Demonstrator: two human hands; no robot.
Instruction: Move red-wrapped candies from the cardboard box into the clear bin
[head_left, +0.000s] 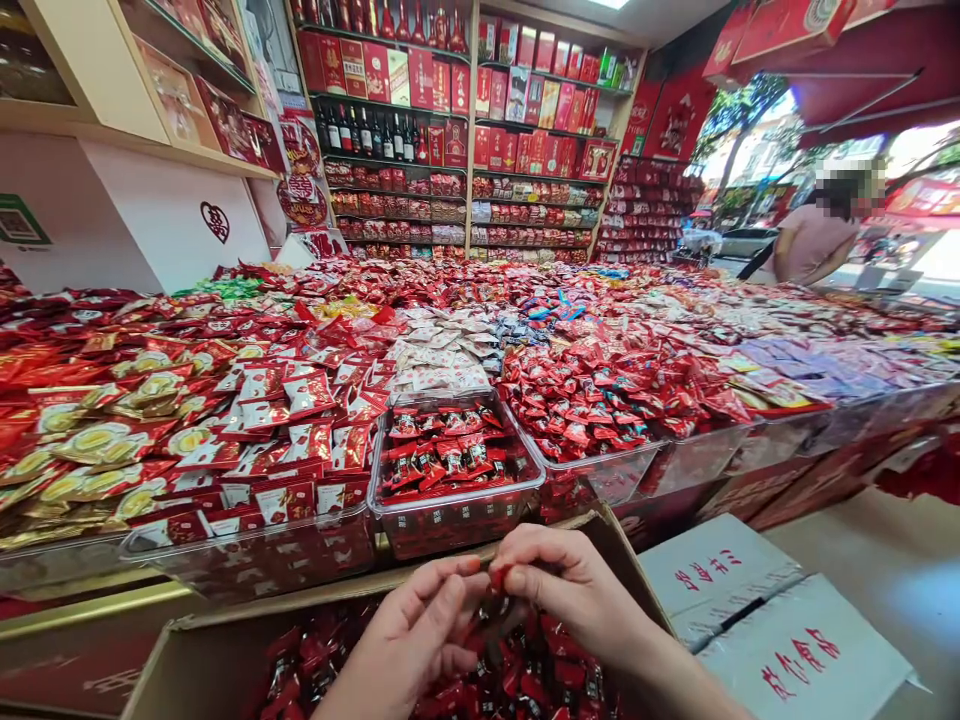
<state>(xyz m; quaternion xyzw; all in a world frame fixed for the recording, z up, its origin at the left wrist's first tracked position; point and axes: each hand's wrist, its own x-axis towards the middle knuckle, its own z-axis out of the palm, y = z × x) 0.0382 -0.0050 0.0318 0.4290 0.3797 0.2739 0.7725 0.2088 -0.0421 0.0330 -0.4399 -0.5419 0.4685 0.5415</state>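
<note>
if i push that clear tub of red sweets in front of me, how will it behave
The clear tub looks thin-walled, so it would probably flex. Only part filled with small wrapped sweets, it is likely light and slides easily. Low and wide, it seems unlikely to tip.

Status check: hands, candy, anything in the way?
Left hand and right hand pinch one small red wrapped candy together over open cardboard box of red candies. Half-full clear tray just ahead. Nothing between.
</note>
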